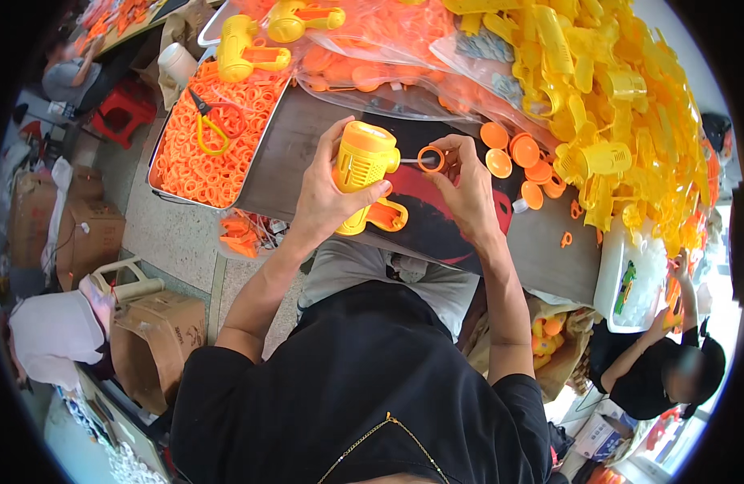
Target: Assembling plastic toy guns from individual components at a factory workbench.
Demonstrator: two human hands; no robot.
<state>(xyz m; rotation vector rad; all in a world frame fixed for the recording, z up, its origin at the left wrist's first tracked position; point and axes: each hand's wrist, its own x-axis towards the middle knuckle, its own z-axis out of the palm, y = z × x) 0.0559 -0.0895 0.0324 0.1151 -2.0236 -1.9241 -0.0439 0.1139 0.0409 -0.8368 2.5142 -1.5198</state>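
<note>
We count one yellow dryer-shaped body (362, 157) above the counter (285, 139), grasped in the fingers of our left hand (322, 189), and one orange ring (430, 148) just beside its nozzle, pinched by the fingers of our right hand (469, 189). To the left we list one tray (152, 179) of small orange parts (198, 171), uncountable, bearing one pair of scissors (204, 110), with two further yellow bodies (236, 48) at its far end; to the right, at least six orange discs (499, 163), near one heap of yellow shells (582, 56).
</note>
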